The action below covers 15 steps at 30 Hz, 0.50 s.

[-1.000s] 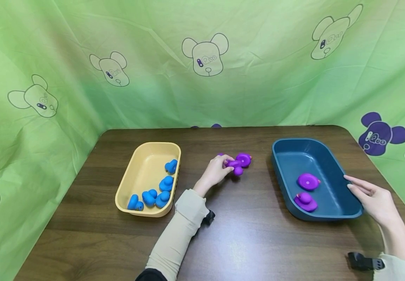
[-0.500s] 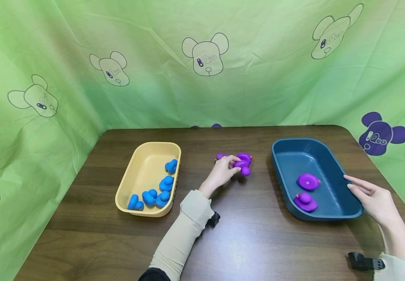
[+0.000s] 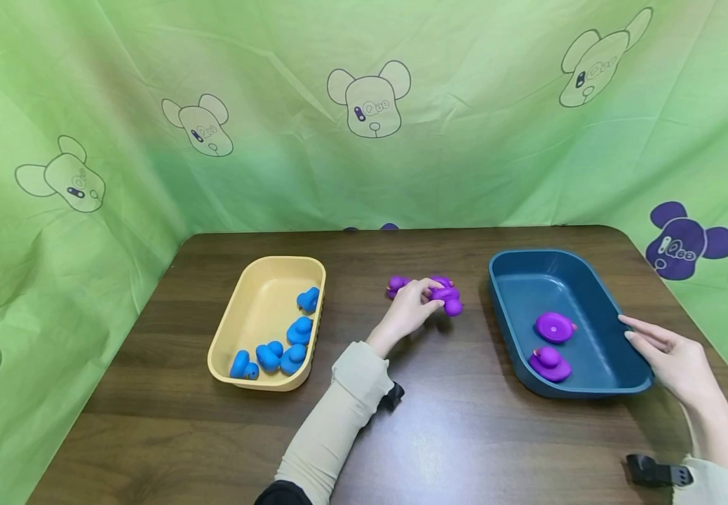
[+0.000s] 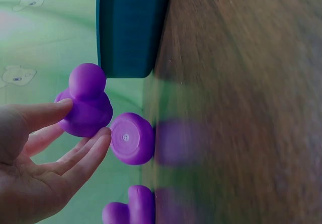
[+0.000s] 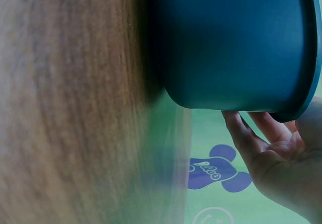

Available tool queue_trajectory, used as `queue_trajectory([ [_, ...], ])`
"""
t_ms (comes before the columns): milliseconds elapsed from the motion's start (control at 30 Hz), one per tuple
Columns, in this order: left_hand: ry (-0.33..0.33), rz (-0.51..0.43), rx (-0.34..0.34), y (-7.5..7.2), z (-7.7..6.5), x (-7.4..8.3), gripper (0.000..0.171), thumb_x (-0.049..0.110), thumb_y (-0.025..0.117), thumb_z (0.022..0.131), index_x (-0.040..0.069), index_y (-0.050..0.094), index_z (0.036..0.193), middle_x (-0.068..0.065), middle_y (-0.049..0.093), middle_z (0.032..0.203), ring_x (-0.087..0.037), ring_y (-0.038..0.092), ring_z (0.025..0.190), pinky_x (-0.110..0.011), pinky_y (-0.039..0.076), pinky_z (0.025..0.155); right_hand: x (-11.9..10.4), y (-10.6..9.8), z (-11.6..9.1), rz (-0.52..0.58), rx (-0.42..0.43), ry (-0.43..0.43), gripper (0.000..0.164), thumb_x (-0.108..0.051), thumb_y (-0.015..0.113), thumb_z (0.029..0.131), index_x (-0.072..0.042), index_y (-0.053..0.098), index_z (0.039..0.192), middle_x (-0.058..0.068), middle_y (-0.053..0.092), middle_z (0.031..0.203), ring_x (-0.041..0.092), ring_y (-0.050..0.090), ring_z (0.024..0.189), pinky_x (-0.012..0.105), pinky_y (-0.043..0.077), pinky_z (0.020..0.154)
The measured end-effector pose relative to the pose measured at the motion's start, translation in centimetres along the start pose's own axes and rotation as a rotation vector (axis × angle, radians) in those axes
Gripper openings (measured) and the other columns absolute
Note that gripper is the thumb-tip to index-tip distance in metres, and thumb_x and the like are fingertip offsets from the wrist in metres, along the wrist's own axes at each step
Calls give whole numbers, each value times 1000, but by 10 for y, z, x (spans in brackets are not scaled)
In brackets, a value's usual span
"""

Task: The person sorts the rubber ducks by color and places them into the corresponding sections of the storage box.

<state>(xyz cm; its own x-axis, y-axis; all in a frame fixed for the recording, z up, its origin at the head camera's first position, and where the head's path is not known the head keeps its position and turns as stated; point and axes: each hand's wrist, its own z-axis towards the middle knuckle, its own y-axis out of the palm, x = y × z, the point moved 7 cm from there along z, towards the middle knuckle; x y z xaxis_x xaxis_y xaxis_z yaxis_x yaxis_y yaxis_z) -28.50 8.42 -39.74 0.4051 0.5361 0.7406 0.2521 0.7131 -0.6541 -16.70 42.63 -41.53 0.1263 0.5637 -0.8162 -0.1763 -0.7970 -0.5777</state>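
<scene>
My left hand (image 3: 407, 312) pinches a purple toy duck (image 3: 446, 294) between thumb and fingertips. In the left wrist view this duck (image 4: 85, 100) hangs in the grip, its round head pointing up in the picture. Close behind it lies another purple duck (image 4: 132, 138), base showing. A further purple duck (image 3: 395, 284) sits left of the hand, partly covered by it. My right hand (image 3: 676, 358) touches the right rim of the blue bin (image 3: 531, 280) with extended fingers. Seen from the right wrist, the fingers (image 5: 241, 131) lie against the bin's outer wall.
Two purple ducks, one upright (image 3: 550, 362) and one base up (image 3: 554, 327), are inside the blue bin. A yellow bin (image 3: 238, 301) at left holds several blue ducks (image 3: 299, 330). A green printed cloth (image 3: 275, 175) hangs behind the brown table (image 3: 181, 421).
My left hand has moved right with the purple duck, revealing more of the duck on its left. The right hand stays at the blue bin's rim.
</scene>
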Motion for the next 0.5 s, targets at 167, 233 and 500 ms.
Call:
queue_trajectory([
  [167, 3, -30, 2, 3, 1, 5, 26, 15, 62, 82, 6, 60, 107, -6, 61, 91, -10, 54, 76, -14, 41, 67, 6, -1, 3, 15, -1, -4, 33, -27, 54, 88, -31, 55, 121, -41, 47, 76, -26, 41, 71, 4, 36, 55],
  [233, 3, -38, 2, 5, 1, 7, 27, 15, 62, 83, 6, 60, 108, -6, 61, 91, -10, 54, 76, -14, 40, 67, 14, -1, 6, -6, 12, 10, 35, -30, 54, 87, -30, 54, 122, -43, 46, 76, -26, 41, 72, 4, 36, 55],
  [500, 27, -23, 1, 10, 5, 17, 25, 17, 61, 84, 8, 61, 107, -4, 62, 92, -8, 53, 76, -12, 39, 67, 19, -2, 8, -35, 8, 8, 36, -32, 54, 87, -29, 53, 124, -42, 46, 78, -26, 41, 72, 5, 37, 55],
])
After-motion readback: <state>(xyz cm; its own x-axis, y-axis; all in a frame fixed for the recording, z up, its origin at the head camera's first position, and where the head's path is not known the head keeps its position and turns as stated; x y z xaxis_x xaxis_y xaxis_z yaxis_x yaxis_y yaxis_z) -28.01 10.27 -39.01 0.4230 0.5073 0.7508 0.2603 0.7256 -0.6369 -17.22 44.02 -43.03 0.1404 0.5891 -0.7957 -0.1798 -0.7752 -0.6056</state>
